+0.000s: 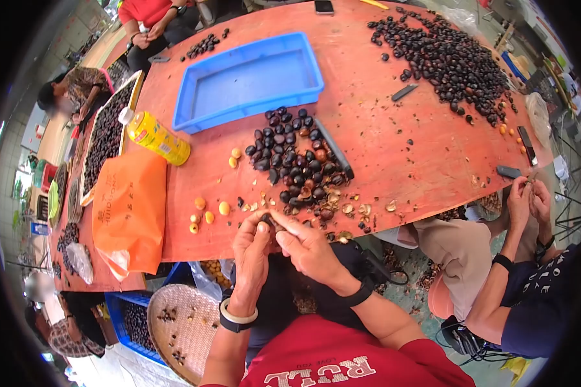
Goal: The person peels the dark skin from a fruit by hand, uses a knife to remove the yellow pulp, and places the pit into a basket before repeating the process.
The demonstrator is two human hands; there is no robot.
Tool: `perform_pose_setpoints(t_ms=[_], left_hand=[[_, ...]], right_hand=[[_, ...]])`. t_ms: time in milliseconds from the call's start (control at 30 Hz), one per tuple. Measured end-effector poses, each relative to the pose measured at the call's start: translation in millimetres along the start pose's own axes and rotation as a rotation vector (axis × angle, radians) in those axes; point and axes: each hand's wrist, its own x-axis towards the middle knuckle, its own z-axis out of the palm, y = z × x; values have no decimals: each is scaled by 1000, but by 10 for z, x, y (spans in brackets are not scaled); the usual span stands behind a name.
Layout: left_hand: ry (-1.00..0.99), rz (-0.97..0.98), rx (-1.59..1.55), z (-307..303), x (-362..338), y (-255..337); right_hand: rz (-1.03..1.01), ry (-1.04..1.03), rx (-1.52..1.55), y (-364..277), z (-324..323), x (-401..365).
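Observation:
My left hand [250, 242] and my right hand [306, 246] meet at the near edge of the red table [394, 142], both pinching one dark chestnut [266, 220] between the fingertips. Just beyond them lies a pile of dark chestnuts [294, 158] with broken shell pieces [342, 209] along its near side. A few peeled yellow kernels [208, 211] lie to the left of my hands. A dark flat tool [334, 149] rests against the pile's right side.
An empty blue tray [248, 80] sits behind the pile, a yellow bottle [156, 137] and orange bag [129, 209] to the left. A larger chestnut heap [448, 58] covers the far right. A woven basket [184, 326] stands below. Another person's hands [528, 200] work at right.

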Motion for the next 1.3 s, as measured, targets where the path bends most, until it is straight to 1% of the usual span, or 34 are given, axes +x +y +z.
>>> perform_pose_setpoints(t_ms=[167, 233, 367, 400, 433, 467, 533, 667, 733, 767, 800, 833, 867, 933, 967, 1033, 1100, 1167, 1300], left_hand=[[-17, -21, 30, 50, -15, 65], [-15, -10, 18, 58, -29, 53], [15, 43, 36, 44, -37, 5], [61, 43, 40, 34, -27, -16], [61, 47, 40, 31, -26, 1], [55, 22, 73, 24, -27, 22], [46, -5, 107, 0, -33, 41], [-24, -9, 182, -30, -52, 90], [-40, -7, 209, -18, -57, 103], [-20, 35, 242, -6, -63, 94], [3, 77, 274, 6, -74, 84], [10, 74, 273, 31, -79, 70], [46, 97, 254, 71, -75, 51], [88, 141, 240, 108, -67, 0], [100, 116, 196, 136, -77, 10], [98, 128, 99, 135, -47, -43], [74, 138, 41, 115, -39, -74], [5, 121, -24, 64, -17, -112], [10, 49, -81, 112, -40, -53]], right_hand=[[-59, -28, -17, 42, -26, 3], [-124, -5, -77, 54, -15, 18], [-125, -28, -107, 16, -34, 51], [-207, -27, -135, 105, -24, 68], [-286, -25, -162, 158, -18, 74], [-287, -24, -162, 109, -24, 57], [-165, -71, -184, -31, -69, 16], [-199, -111, -182, 1, -98, 37], [-349, -80, -190, 115, -70, 66], [-346, -81, -191, 99, -55, 59], [-302, -69, -169, 63, -38, 51], [-256, -58, -145, 32, -19, 44], [-250, -64, -143, 13, 1, 36], [-109, -7, 8, -14, 46, 14], [8, -40, 129, -28, 31, 1], [84, -22, 293, -40, 79, -3], [118, -32, 395, -21, 89, 19], [152, -35, 459, -28, 79, 23], [203, -62, 572, -55, 14, -6]])
